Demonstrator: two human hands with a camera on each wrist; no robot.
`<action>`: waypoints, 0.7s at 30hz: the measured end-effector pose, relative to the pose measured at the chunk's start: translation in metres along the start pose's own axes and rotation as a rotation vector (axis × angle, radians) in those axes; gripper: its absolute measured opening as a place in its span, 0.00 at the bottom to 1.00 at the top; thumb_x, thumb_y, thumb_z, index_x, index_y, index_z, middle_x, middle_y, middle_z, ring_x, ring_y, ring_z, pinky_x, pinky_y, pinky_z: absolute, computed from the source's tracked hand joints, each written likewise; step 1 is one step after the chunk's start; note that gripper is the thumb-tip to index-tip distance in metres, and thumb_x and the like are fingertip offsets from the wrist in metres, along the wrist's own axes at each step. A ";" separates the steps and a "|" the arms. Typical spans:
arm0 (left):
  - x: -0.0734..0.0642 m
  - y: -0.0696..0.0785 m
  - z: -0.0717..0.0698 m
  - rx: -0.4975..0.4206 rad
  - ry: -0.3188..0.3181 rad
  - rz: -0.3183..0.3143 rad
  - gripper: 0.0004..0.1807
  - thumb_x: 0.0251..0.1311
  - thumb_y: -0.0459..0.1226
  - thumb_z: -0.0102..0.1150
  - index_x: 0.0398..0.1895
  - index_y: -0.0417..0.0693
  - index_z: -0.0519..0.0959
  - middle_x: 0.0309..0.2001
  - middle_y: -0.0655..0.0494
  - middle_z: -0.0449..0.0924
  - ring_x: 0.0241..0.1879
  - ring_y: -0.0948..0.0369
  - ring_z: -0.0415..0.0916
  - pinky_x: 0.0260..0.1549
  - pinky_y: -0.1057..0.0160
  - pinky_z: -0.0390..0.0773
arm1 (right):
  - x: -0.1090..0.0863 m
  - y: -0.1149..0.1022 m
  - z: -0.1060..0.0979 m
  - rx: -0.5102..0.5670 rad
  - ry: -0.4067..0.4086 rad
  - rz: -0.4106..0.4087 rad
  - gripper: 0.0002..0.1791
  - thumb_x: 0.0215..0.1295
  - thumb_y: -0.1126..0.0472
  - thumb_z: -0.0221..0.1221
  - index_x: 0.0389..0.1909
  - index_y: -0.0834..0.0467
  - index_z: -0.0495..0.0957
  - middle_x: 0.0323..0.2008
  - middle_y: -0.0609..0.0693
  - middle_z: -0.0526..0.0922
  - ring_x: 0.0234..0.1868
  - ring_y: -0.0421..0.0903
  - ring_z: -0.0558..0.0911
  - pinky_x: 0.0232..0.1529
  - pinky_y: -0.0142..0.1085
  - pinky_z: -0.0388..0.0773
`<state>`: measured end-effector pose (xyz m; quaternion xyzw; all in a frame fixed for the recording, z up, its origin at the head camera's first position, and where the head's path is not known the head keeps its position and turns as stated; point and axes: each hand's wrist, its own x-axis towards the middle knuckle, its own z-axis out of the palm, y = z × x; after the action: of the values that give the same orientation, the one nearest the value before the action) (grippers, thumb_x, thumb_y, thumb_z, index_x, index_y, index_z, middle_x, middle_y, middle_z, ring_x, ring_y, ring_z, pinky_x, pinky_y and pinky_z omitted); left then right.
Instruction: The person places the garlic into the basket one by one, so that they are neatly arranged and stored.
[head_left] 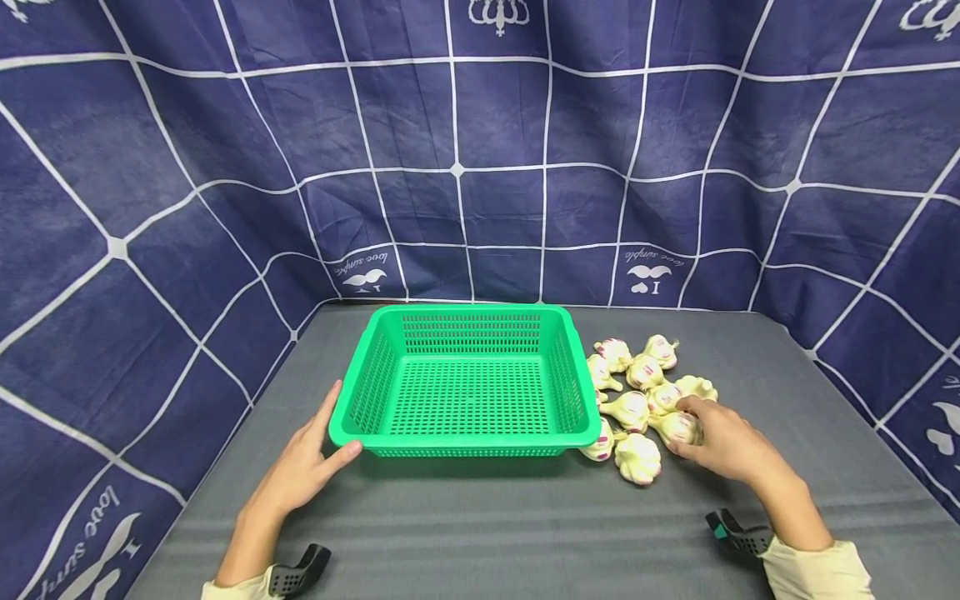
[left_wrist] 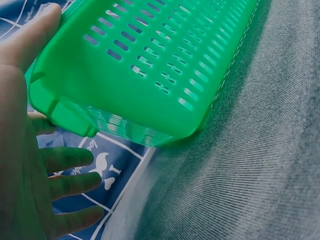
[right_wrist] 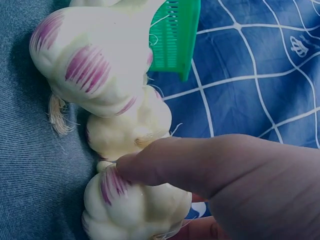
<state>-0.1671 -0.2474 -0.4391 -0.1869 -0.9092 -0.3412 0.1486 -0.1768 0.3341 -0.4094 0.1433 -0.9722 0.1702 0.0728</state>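
Observation:
The green plastic basket (head_left: 465, 440) stands on the grey tabletop, with nothing in it. At its near left corner my left hand (head_left: 300, 467) touches the rim, thumb on one side of the corner and fingers stretched along the other. In the left wrist view most fingers (left_wrist: 75, 185) lie straight, off the basket's wall (left_wrist: 125, 90). To the basket's right, my right hand (head_left: 731, 446) grips a garlic bulb (head_left: 677, 429) between thumb and fingers. In the right wrist view the thumb (right_wrist: 160, 160) presses on this purple-streaked bulb (right_wrist: 130, 205); its fingers are mostly hidden.
Several more garlic bulbs (head_left: 637, 458) lie clustered against the basket's right side, some partly hidden by its rim. A blue cloth (head_left: 502, 200) with white grid lines hangs behind and beside the grey tabletop (head_left: 480, 525).

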 end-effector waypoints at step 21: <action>0.001 0.000 -0.001 0.009 0.000 -0.001 0.52 0.59 0.42 0.68 0.80 0.48 0.47 0.66 0.29 0.65 0.64 0.35 0.66 0.55 0.35 0.65 | -0.010 0.003 -0.029 0.012 0.133 -0.049 0.29 0.45 0.59 0.74 0.48 0.67 0.76 0.36 0.57 0.80 0.32 0.50 0.80 0.30 0.43 0.75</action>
<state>-0.1675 -0.2475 -0.4380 -0.1857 -0.9107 -0.3374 0.1492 -0.1657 0.3500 -0.3849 0.1558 -0.9604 0.1833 0.1405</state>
